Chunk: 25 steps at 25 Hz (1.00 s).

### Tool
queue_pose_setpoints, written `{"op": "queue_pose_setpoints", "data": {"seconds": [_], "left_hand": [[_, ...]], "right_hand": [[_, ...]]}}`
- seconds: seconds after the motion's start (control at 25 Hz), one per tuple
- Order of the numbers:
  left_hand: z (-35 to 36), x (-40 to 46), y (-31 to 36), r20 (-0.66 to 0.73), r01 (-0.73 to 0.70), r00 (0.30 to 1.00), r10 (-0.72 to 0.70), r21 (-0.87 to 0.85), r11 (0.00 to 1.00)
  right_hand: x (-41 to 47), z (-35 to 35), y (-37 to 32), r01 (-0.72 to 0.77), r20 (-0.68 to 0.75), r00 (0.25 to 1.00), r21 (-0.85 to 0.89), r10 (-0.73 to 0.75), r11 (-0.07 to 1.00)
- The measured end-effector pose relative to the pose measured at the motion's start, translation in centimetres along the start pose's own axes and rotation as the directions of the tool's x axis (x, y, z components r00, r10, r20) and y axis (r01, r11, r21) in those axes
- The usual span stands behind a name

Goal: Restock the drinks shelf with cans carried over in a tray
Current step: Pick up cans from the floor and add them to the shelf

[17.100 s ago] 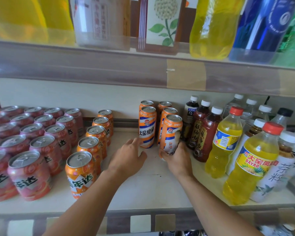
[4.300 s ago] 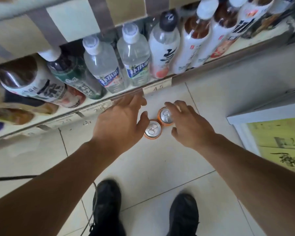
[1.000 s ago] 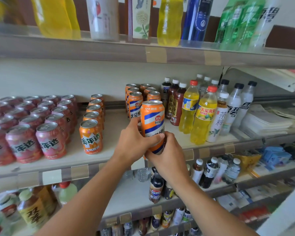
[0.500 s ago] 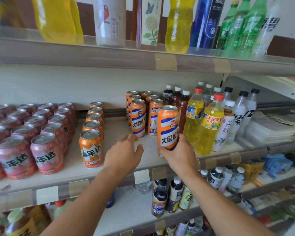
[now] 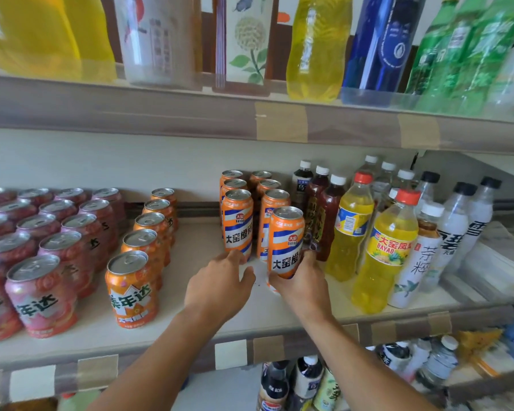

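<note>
The right hand [image 5: 304, 281] grips a tall orange-and-white striped can [image 5: 287, 240] low on its body, with the fingers curled around the bottom part. Held so low, the label stays free and can be turned to face the front. The can stands, or almost stands, at the near end of the right row of the same cans [image 5: 272, 203]; its base is hidden behind the hand, so I cannot tell if it already rests on the shelf board [image 5: 190, 262].

The left hand [image 5: 220, 284] holds nothing. Its fingers are relaxed and a little bent, and the fingertips are at the foot of the front can of the left row [image 5: 238, 221]. I cannot say surely that they touch it. I judge this hand is there to keep that row straight, or to guard it against a knock while the new can goes in beside it.

The two rows run from near to far, so each new can continues a line toward the front edge, where a customer reaches it easily.

Just to the right stand dark tea bottles [image 5: 324, 215] and yellow drink bottles [image 5: 389, 250], very close to the held can; a careless push could tip one. To the left, well apart across a bare strip of board, is a row of short orange cans [image 5: 131, 289], and further left a block of pink cans [image 5: 39, 295]. The tray is not in view.
</note>
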<state>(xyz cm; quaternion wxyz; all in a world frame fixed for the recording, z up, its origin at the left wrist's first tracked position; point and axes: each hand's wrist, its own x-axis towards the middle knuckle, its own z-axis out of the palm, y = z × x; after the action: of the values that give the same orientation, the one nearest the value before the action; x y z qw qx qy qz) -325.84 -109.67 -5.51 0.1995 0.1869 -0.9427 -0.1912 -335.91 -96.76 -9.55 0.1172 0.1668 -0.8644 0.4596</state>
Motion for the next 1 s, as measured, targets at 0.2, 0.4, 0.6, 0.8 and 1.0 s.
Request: {"op": "queue_pose_setpoints", "data": {"seconds": [0.2,0.4,0.6,0.8,1.0], "left_hand": [[1.0,1.3,0.6,0.002,-0.009,1.000,0.009,0.016,1.000],[1.2,2.2,0.7,-0.013,-0.006,1.000,0.006,-0.005,1.000],[1.2,3.1,0.1,-0.017,0.004,1.000,-0.004,-0.001,1.000],[1.3,3.5,-0.3,-0.001,0.013,1.000,-0.013,-0.026,1.000],[1.1,2.5,0.0,-0.007,0.035,0.999,-0.036,-0.031,0.999]], "right_hand": [[1.5,0.8,1.1,0.031,0.021,0.999,0.071,-0.033,0.997],[2.5,1.4,1.5,0.037,0.050,0.998,0.093,-0.042,0.995],[2.6,1.4,1.7,0.049,0.046,0.998,0.089,-0.053,0.995],[2.5,1.4,1.9,0.050,0.076,0.995,0.079,-0.056,0.996],[2.2,1.4,1.0,-0.003,0.088,0.996,0.049,-0.002,0.999]]}}
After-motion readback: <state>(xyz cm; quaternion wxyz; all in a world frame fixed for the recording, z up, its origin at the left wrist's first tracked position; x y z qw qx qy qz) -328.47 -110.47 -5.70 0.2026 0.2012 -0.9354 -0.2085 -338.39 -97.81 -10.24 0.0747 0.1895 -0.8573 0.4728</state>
